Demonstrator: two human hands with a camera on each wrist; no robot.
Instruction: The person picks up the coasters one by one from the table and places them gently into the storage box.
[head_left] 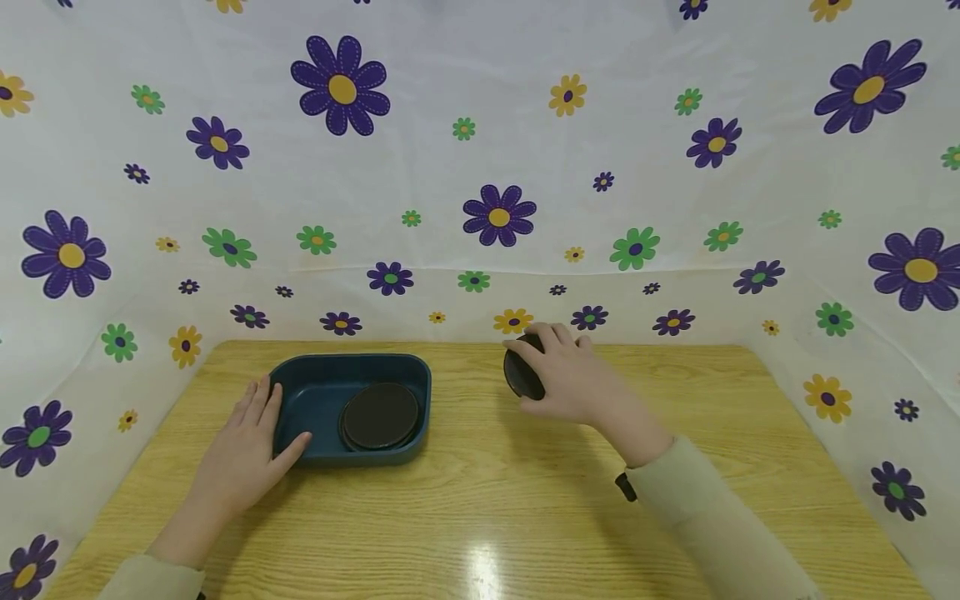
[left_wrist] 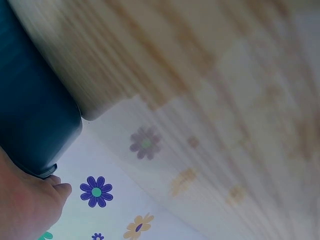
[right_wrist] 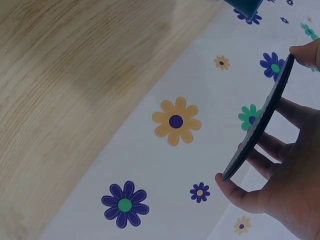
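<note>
My right hand (head_left: 570, 379) holds a thin black round coaster (head_left: 519, 375) by its edges, tilted up above the table; the right wrist view shows the coaster (right_wrist: 260, 120) edge-on between thumb and fingers. My left hand (head_left: 243, 454) rests along the left side of a dark blue rectangular bin (head_left: 307, 458), its fingers fairly straight at the rim and the thumb over the front left corner. Inside the bin, toward its right end, lies a small stack of black round coasters (head_left: 381, 415). In the left wrist view the bin (left_wrist: 40, 100) fills the upper left corner.
Both hands work over a light wood table (head_left: 480, 492), with the bin at its back left. A white cloth (head_left: 420, 167) with purple, green and yellow flowers hangs behind the table and along both sides. A dark strap end (head_left: 626, 487) shows under the right sleeve.
</note>
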